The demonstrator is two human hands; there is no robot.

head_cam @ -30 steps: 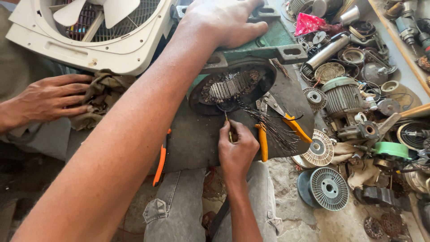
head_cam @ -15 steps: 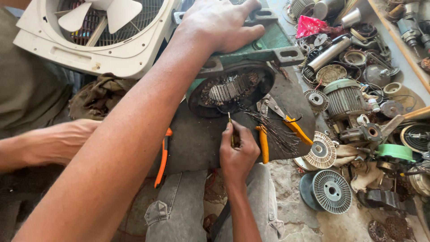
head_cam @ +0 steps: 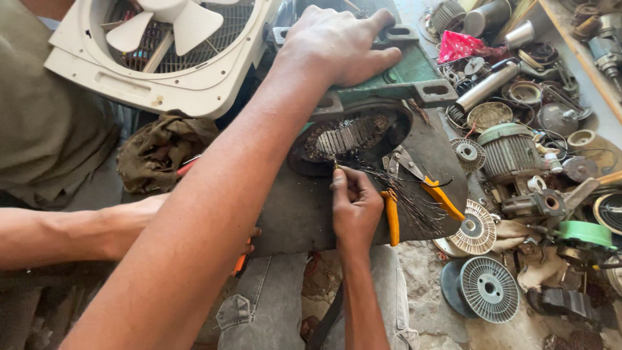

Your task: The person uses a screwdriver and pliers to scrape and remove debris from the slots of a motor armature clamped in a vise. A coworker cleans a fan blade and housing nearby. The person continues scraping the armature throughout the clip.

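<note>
Left hand lies flat, fingers spread, pressing down on the green-painted metal motor housing whose round opening shows a slotted steel stator core, all resting on a dark grey board across the person's lap. Right hand is pinched closed on a thin metal pick, tip at the stator's lower rim, beside orange-handled pliers and a loose bundle of thin dark wire strands. Judged step: prising old winding from the slots; next calls for steady bracing and short, controlled levering.
</note>
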